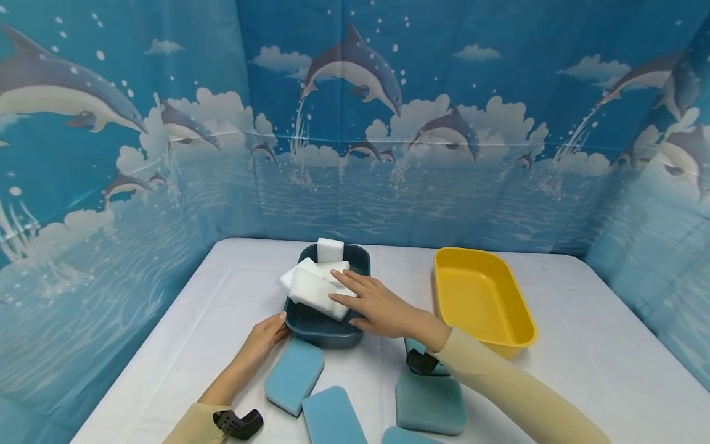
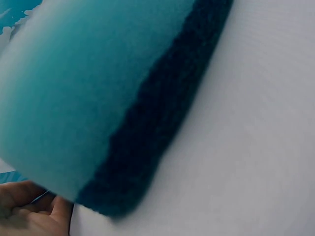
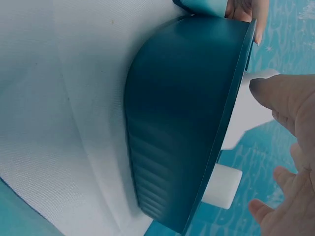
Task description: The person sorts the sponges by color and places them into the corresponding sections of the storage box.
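A dark teal plastic tub (image 1: 324,333) holds several white sponge blocks (image 1: 312,290), heaped and tilted, some above the rim. My left hand (image 1: 265,336) grips the tub's near-left rim; in the left wrist view that hand (image 2: 34,209) is partly hidden behind a blue sponge (image 2: 88,98) with a dark layer. Over the tub's right side, my right hand (image 1: 388,308) reaches with fingers spread and extended beside the white blocks. In the right wrist view its fingers (image 3: 278,96) hover near the rim, and whether they touch a block is hard to tell.
Several blue sponges, among them a light blue one (image 1: 295,375) and a greener one (image 1: 431,404), lie on the white table (image 1: 183,364) nearer me. A yellow tub (image 1: 485,302) stands to the right, beyond my right forearm. A dolphin-print curtain (image 1: 344,191) encloses the table's back and sides.
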The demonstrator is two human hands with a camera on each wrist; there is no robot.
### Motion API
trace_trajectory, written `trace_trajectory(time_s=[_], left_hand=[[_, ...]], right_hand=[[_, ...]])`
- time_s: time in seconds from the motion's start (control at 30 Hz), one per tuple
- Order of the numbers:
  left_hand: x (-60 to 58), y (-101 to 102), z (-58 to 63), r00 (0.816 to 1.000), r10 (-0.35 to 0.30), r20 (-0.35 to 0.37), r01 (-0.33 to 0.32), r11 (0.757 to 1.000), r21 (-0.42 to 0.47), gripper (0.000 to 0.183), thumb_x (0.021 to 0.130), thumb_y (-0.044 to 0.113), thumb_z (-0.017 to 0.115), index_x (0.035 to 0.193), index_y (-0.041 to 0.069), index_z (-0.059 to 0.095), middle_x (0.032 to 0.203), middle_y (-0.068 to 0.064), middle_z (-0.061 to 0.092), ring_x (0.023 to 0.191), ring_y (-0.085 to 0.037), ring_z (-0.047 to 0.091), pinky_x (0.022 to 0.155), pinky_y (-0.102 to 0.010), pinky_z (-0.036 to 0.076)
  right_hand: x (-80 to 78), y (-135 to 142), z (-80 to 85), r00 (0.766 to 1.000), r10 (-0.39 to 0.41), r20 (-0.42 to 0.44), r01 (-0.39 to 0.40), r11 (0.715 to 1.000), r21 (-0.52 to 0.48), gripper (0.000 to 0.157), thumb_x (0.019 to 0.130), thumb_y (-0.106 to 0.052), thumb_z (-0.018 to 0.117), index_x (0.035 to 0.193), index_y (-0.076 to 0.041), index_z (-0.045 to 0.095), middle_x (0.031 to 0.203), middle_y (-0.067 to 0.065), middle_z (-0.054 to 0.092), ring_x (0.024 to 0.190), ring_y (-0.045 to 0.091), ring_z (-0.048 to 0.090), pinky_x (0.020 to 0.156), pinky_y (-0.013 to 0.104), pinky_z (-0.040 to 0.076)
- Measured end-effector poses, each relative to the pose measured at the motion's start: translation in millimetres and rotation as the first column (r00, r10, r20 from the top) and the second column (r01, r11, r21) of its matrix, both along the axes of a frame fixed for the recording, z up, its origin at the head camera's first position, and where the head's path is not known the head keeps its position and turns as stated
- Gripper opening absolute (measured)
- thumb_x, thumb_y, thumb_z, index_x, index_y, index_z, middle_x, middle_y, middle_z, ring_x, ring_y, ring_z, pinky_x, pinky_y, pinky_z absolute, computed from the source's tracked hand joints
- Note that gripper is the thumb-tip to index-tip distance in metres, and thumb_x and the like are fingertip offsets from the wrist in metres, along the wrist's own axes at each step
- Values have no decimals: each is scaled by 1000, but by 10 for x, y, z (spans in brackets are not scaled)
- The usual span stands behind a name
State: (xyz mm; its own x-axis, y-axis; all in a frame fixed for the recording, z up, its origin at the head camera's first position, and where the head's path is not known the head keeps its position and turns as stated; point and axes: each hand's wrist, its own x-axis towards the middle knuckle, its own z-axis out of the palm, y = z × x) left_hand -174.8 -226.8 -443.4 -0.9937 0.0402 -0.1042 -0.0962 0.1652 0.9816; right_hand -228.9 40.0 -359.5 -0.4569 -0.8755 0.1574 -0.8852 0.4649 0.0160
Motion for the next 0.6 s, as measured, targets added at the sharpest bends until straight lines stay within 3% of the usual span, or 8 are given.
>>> trace_trajectory(time_s=[0.23,0.6], left_hand=[[11,11,5,1000,0,11,0,1000,-11,58,101,35,36,140,-8,34,150,-24,31,139,-34,32,113,-46,32],[27,8,21,1000,8,-7,-8,999,-38,54,102,31,34,140,-9,34,147,-25,35,136,-36,38,111,-45,36]], right_hand=[[41,48,-13,995,-22,97,22,1000,-2,58,90,-28,62,143,-20,40,160,6,10,146,29,18,113,54,30],[91,206,-45,984,-61,166,66,998,-23,55,94,-31,56,144,-19,38,160,6,12,146,28,20,116,53,25]])
